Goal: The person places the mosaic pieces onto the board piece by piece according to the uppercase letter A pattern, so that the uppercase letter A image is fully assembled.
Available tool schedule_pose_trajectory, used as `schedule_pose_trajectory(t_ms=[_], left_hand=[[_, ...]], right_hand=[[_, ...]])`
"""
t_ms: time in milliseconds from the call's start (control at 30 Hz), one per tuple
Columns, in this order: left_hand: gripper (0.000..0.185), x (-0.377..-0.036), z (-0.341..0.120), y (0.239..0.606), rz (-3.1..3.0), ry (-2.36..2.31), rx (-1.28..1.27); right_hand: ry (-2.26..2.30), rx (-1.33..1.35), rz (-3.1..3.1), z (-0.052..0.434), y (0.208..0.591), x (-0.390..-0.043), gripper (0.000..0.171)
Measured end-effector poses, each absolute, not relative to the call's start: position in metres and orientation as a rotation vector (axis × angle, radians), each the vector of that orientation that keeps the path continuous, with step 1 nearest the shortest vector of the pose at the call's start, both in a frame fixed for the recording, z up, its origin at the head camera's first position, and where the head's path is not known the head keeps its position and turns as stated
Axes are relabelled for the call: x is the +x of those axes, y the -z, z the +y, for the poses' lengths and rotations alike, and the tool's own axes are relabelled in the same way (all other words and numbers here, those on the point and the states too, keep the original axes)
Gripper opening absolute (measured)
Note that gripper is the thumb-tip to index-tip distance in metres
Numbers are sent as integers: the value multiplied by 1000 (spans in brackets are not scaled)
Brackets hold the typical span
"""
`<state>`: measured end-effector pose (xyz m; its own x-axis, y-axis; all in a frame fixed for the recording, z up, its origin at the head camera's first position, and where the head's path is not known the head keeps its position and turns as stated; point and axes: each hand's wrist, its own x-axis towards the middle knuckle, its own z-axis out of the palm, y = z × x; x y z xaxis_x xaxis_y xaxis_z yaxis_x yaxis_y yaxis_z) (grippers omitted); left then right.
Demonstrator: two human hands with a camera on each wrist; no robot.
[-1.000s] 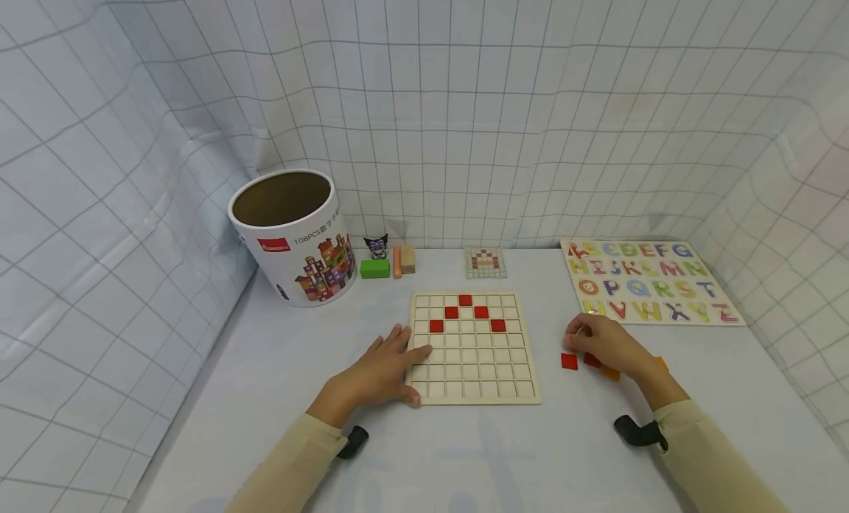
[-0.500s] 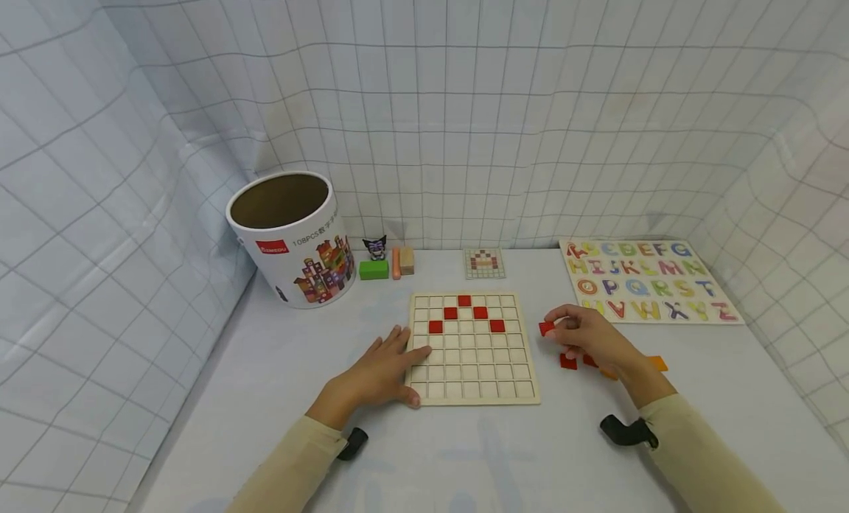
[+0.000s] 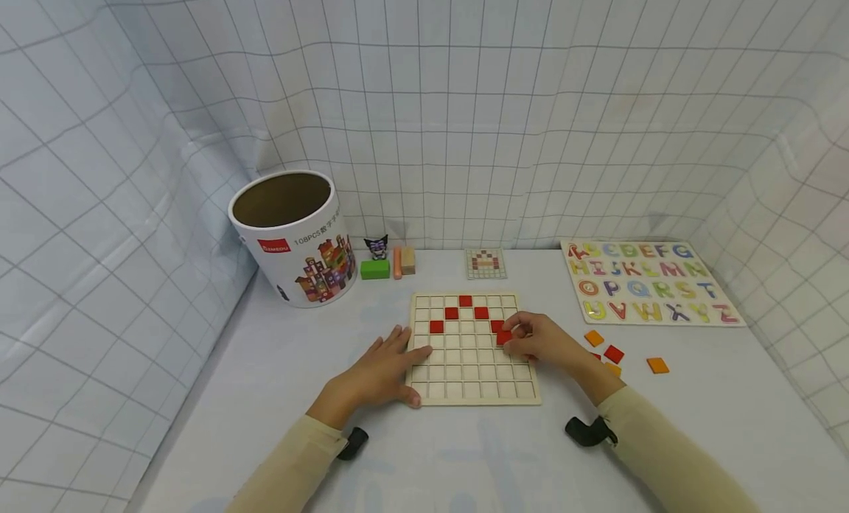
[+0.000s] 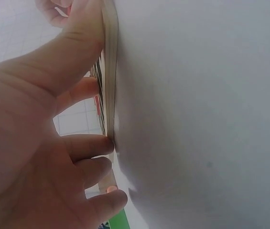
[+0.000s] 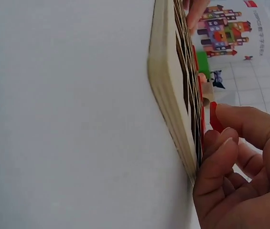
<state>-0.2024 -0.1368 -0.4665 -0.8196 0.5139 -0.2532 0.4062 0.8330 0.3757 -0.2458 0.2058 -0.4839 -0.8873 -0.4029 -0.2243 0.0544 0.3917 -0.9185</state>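
A pale wooden grid board (image 3: 462,389) lies on the table with several red square tiles set in its upper cells in a peak shape. My right hand (image 3: 542,343) pinches a red tile (image 3: 504,338) over the board's right side, just below the tile at the peak's right end. In the right wrist view that red tile (image 5: 214,116) stands tilted at the fingertips. My left hand (image 3: 379,373) rests spread at the board's left edge, thumb by the lower corner and a finger lying over the cells. From the left wrist, the fingers (image 4: 89,144) touch the board's side.
Loose orange and red tiles (image 3: 613,354) lie right of the board. Behind them is an alphabet board (image 3: 650,281). A small pattern card (image 3: 486,264) lies at the back. A large white bucket (image 3: 292,240), a green block (image 3: 375,270) and a small figure (image 3: 376,247) stand back left.
My right hand has picked up a red tile from the loose ones and carried it left over the board. The left hand has stayed in place.
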Motion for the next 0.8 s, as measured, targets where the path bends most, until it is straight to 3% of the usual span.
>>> schedule_pose_trajectory(t_ms=[367, 800], left_hand=[[92, -203, -137, 466, 2676, -427, 701], [93, -203, -136, 469, 2672, -431, 683]], right_hand=[[1242, -348, 2507, 193, 485, -249, 23], [1159, -405, 2596, 192, 482, -245, 30]])
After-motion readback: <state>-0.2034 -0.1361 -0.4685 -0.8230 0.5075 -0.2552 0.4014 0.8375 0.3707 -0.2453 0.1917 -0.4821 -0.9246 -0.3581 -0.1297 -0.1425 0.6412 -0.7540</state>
